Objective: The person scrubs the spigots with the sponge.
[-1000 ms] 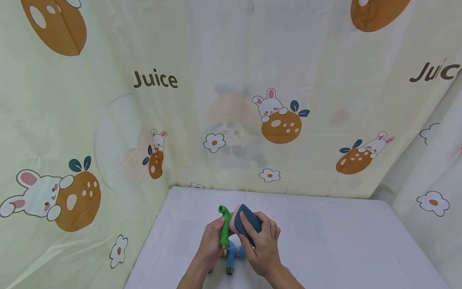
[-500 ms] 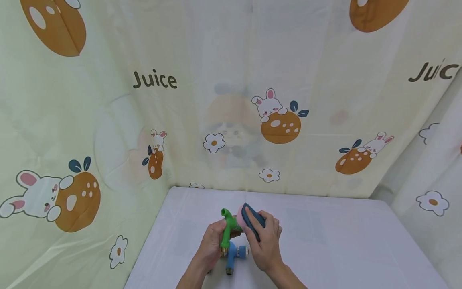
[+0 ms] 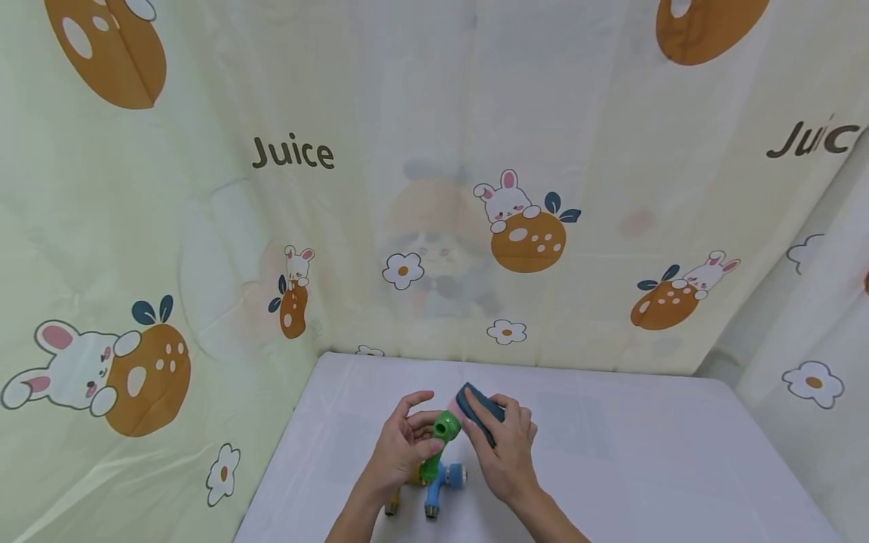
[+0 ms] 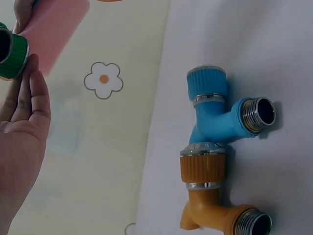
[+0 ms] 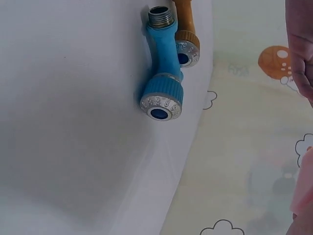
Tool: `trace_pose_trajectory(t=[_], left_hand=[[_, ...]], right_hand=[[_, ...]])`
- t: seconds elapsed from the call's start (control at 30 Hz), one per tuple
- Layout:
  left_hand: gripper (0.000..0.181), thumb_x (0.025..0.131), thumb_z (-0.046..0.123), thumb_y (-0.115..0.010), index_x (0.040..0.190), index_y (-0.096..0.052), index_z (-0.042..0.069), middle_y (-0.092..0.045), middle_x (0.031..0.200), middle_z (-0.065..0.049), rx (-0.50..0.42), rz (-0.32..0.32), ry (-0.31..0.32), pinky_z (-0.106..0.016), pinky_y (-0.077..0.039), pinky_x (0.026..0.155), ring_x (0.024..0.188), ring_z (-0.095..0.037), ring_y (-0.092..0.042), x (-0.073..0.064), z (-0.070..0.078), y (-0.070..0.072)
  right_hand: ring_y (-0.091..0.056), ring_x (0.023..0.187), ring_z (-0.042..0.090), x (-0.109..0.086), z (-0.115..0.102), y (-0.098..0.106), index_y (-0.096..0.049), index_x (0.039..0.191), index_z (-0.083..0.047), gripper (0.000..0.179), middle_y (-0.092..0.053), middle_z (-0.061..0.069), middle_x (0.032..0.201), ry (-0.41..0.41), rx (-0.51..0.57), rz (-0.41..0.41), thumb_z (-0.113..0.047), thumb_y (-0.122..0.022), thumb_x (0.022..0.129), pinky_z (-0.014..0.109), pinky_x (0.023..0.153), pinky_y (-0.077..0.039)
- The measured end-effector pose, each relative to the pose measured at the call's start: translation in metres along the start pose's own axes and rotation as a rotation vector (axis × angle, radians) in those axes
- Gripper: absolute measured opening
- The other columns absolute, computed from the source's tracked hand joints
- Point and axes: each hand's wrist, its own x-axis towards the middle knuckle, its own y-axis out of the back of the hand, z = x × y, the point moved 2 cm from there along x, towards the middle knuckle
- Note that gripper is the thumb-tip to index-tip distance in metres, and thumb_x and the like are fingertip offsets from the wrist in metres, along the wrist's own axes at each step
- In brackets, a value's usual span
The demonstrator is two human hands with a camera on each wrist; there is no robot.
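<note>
Above the table my left hand (image 3: 400, 449) holds a green tap (image 3: 448, 422) between thumb and fingers, its round knob end raised; some fingers stand extended. My right hand (image 3: 505, 452) grips a sponge (image 3: 492, 406) with a dark blue face and a pink side. The pink side is close against the tap's knob end; whether they touch cannot be told. Below the hands, a blue tap (image 4: 210, 120) and an orange-yellow tap (image 4: 208, 205) lie side by side on the table, metal threads showing. In the right wrist view the sponge (image 5: 304, 188) shows only at the edge.
The white table (image 3: 645, 460) extends right of the hands. A cream curtain (image 3: 407, 113) printed with rabbits and oranges hangs behind it and along the left side. Another curtain part (image 3: 815, 317) hangs on the right.
My left hand has turned the green tap, so its knob end now faces up and its spout is no longer at the top. The sponge has shifted slightly right.
</note>
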Motion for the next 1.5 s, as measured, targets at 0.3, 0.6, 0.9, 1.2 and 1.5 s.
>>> trace_pose_trajectory(t=[0.3, 0.6, 0.9, 1.2, 1.5], left_hand=[[0.087, 0.084, -0.003, -0.08, 0.156, -0.036, 0.017, -0.057, 0.147, -0.016, 0.015, -0.007, -0.041, -0.031, -0.062, 0.09, 0.112, -0.018, -0.073, 0.0, -0.001, 0.009], [0.091, 0.085, -0.01, -0.075, 0.16, -0.032, 0.017, -0.047, 0.158, -0.018, 0.072, -0.027, -0.115, -0.025, -0.062, 0.08, 0.1, -0.012, -0.074, 0.002, -0.004, 0.009], [0.087, 0.084, -0.009, -0.076, 0.158, -0.039, 0.017, -0.049, 0.157, -0.016, 0.165, 0.003, -0.139, -0.028, -0.063, 0.084, 0.101, -0.012, -0.074, 0.001, -0.001, 0.01], [0.085, 0.085, -0.01, -0.077, 0.158, -0.043, 0.019, -0.046, 0.155, -0.013, 0.234, 0.04, -0.103, -0.03, -0.061, 0.09, 0.105, -0.013, -0.072, 0.001, -0.003, 0.008], [0.075, 0.081, 0.005, -0.088, 0.145, -0.058, 0.029, -0.063, 0.139, -0.001, 0.429, 0.117, -0.166, -0.032, -0.053, 0.108, 0.12, -0.017, -0.069, 0.001, 0.0, 0.01]], right_hand=[[-0.035, 0.123, 0.017, -0.005, 0.002, 0.004, -0.054, 0.152, -0.033, 0.047, -0.048, 0.004, 0.137, -0.036, 0.31, 0.016, -0.02, -0.052, 0.107, 0.039, 0.094, -0.03], [-0.039, 0.121, 0.015, -0.014, -0.012, 0.004, -0.061, 0.147, -0.018, 0.054, -0.05, 0.003, 0.137, 0.264, 0.388, -0.082, -0.005, -0.052, 0.096, 0.031, 0.09, -0.041], [-0.036, 0.115, 0.017, -0.012, -0.014, -0.002, -0.062, 0.146, -0.027, 0.054, -0.053, 0.006, 0.14, 0.328, 0.168, -0.034, -0.013, -0.063, 0.094, 0.038, 0.086, -0.034], [-0.034, 0.115, 0.016, -0.012, -0.016, -0.002, -0.061, 0.147, -0.031, 0.054, -0.05, 0.003, 0.141, 0.314, 0.1, -0.048, -0.018, -0.065, 0.094, 0.039, 0.086, -0.03], [-0.035, 0.114, 0.019, -0.012, -0.014, -0.004, -0.064, 0.144, -0.03, 0.054, -0.051, 0.007, 0.139, 0.391, 0.041, -0.009, -0.02, -0.066, 0.09, 0.035, 0.089, -0.021]])
